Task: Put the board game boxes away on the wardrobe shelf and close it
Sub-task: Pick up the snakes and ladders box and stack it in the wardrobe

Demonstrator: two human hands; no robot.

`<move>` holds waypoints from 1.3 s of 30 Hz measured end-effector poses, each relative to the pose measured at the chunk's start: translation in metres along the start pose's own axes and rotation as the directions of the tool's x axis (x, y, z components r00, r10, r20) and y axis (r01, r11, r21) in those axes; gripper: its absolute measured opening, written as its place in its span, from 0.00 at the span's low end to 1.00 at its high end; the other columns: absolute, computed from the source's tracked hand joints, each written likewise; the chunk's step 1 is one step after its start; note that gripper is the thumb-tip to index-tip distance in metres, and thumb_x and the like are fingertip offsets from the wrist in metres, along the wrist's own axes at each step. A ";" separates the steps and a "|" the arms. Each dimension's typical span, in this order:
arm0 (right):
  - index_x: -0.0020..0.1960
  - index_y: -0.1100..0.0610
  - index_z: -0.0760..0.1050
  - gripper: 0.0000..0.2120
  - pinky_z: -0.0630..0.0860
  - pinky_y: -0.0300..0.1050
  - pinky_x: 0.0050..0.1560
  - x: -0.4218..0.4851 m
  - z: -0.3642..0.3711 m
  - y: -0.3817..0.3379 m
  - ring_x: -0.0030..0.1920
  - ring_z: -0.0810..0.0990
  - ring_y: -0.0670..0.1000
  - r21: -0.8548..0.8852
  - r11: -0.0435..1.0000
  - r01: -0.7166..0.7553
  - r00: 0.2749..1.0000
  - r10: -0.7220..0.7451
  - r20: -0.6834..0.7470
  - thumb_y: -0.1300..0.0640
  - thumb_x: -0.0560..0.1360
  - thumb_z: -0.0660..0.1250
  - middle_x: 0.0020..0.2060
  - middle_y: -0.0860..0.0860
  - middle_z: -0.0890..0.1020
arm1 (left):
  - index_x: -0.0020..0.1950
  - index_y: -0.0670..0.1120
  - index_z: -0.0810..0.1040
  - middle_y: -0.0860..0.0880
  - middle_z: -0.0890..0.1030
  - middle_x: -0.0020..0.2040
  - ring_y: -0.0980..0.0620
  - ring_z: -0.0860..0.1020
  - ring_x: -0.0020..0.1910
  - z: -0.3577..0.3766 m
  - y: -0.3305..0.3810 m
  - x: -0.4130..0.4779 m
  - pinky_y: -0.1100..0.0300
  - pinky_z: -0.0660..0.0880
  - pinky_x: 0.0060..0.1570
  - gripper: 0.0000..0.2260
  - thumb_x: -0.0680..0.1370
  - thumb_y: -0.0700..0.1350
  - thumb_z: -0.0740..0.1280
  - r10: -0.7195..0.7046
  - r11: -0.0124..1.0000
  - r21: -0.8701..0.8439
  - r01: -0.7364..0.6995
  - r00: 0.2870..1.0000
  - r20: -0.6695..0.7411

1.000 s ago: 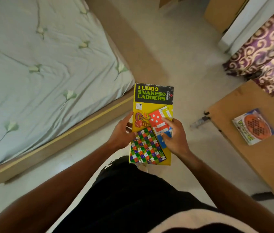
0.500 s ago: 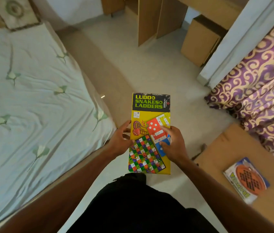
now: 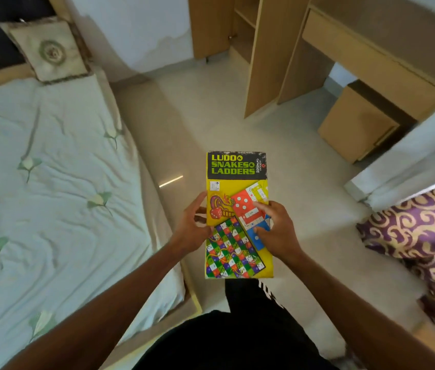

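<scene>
A yellow Ludo and Snakes & Ladders box is held flat in front of me over the floor, its title end pointing away. My left hand grips its left edge, thumb on top. My right hand grips the right edge, fingers lying over the printed lid. Ahead at the top stands the wooden wardrobe with its door open and bare shelves showing inside.
A bed with a pale leaf-print sheet and a cushion fills the left. A wooden desk with a low cabinet under it is at the right. A purple patterned curtain hangs lower right. Bare floor runs from me to the wardrobe.
The view has lifted and swung toward the wardrobe. The low wooden table with the second game box has dropped out of sight at the lower right. Both hands keep the same hold on the box.
</scene>
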State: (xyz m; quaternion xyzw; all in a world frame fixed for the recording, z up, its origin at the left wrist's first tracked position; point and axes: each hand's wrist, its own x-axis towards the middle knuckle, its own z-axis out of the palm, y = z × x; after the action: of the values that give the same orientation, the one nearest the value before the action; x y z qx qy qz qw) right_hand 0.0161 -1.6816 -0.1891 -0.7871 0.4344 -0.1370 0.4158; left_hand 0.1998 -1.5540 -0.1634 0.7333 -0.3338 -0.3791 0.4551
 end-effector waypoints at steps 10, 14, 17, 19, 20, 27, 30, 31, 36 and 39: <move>0.69 0.53 0.71 0.27 0.77 0.43 0.58 0.287 -0.028 -0.052 0.64 0.73 0.52 0.006 0.995 0.096 0.983 -0.096 0.158 0.64 0.71 0.71 0.64 0.54 0.71 | 0.77 0.54 0.61 0.46 0.73 0.65 0.52 0.75 0.59 -0.056 0.047 0.238 0.65 0.74 0.45 0.40 0.70 0.43 0.77 -0.023 0.999 0.040 0.032 0.978 -0.205; 0.69 0.53 0.71 0.28 0.79 0.49 0.59 0.399 -0.016 -0.082 0.64 0.73 0.52 0.002 0.990 0.139 0.971 -0.137 0.196 0.63 0.71 0.72 0.64 0.54 0.71 | 0.75 0.54 0.65 0.48 0.72 0.65 0.52 0.76 0.56 -0.097 0.054 0.332 0.65 0.76 0.44 0.36 0.70 0.44 0.77 -0.031 0.998 0.040 0.042 0.966 -0.259; 0.69 0.53 0.71 0.27 0.79 0.46 0.57 0.483 0.005 -0.105 0.64 0.73 0.51 0.014 0.989 0.148 0.968 -0.147 0.204 0.63 0.72 0.72 0.64 0.53 0.71 | 0.72 0.54 0.70 0.50 0.71 0.64 0.52 0.77 0.53 -0.136 0.058 0.407 0.63 0.78 0.40 0.32 0.70 0.45 0.77 -0.053 0.997 0.038 0.066 0.956 -0.289; 0.69 0.52 0.71 0.27 0.79 0.45 0.56 0.537 0.020 -0.126 0.64 0.73 0.51 0.034 0.989 0.142 0.968 -0.146 0.204 0.63 0.72 0.72 0.64 0.53 0.71 | 0.72 0.54 0.70 0.50 0.71 0.63 0.52 0.78 0.53 -0.167 0.063 0.457 0.63 0.79 0.38 0.31 0.71 0.45 0.76 -0.059 0.997 0.037 0.072 0.956 -0.286; 0.69 0.52 0.71 0.27 0.79 0.44 0.55 0.561 0.026 -0.136 0.63 0.74 0.51 0.039 0.990 0.136 0.969 -0.142 0.202 0.63 0.72 0.72 0.64 0.53 0.71 | 0.72 0.54 0.70 0.50 0.70 0.63 0.51 0.77 0.53 -0.182 0.066 0.479 0.63 0.79 0.37 0.31 0.71 0.45 0.76 -0.063 0.996 0.037 0.076 0.958 -0.279; 0.68 0.51 0.71 0.27 0.80 0.49 0.56 0.732 0.057 -0.212 0.64 0.73 0.51 0.050 0.994 0.101 0.982 -0.107 0.155 0.65 0.72 0.72 0.65 0.52 0.70 | 0.73 0.53 0.68 0.50 0.69 0.66 0.51 0.77 0.55 -0.289 0.098 0.647 0.66 0.76 0.34 0.32 0.71 0.45 0.75 -0.069 0.995 0.049 0.083 0.970 -0.232; 0.68 0.52 0.72 0.26 0.80 0.47 0.55 0.793 0.067 -0.236 0.63 0.74 0.50 0.054 0.995 0.084 0.988 -0.090 0.126 0.64 0.72 0.72 0.64 0.51 0.72 | 0.73 0.54 0.68 0.49 0.68 0.66 0.50 0.76 0.55 -0.321 0.107 0.712 0.64 0.78 0.36 0.32 0.72 0.45 0.75 -0.083 0.995 0.038 0.093 0.974 -0.209; 0.68 0.52 0.72 0.26 0.80 0.45 0.54 0.815 0.070 -0.242 0.62 0.74 0.49 0.062 0.995 0.083 0.989 -0.090 0.120 0.64 0.72 0.72 0.63 0.50 0.72 | 0.73 0.55 0.68 0.50 0.68 0.66 0.50 0.76 0.56 -0.331 0.110 0.734 0.63 0.78 0.36 0.32 0.72 0.45 0.75 -0.083 0.995 0.036 0.092 0.975 -0.206; 0.66 0.54 0.73 0.25 0.79 0.39 0.52 0.937 0.085 -0.262 0.62 0.76 0.50 0.080 0.994 0.075 0.992 -0.082 0.096 0.64 0.71 0.73 0.62 0.51 0.74 | 0.73 0.54 0.67 0.53 0.67 0.63 0.52 0.75 0.55 -0.376 0.122 0.860 0.66 0.76 0.33 0.32 0.72 0.45 0.75 -0.079 0.993 0.076 0.093 0.982 -0.173; 0.66 0.55 0.73 0.25 0.81 0.44 0.53 1.017 0.089 -0.277 0.62 0.76 0.51 0.095 0.994 0.045 0.996 -0.052 0.072 0.65 0.71 0.72 0.62 0.51 0.74 | 0.73 0.54 0.68 0.49 0.69 0.66 0.50 0.76 0.56 -0.405 0.133 0.941 0.66 0.77 0.32 0.32 0.71 0.45 0.75 -0.085 0.992 0.081 0.098 0.985 -0.153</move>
State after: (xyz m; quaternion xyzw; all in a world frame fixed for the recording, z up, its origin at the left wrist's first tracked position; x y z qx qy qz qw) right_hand 0.8205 -2.3683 -0.1779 -0.7818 0.3925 -0.1380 0.4644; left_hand 0.9897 -2.2196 -0.1577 0.7936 -0.2812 -0.3285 0.4281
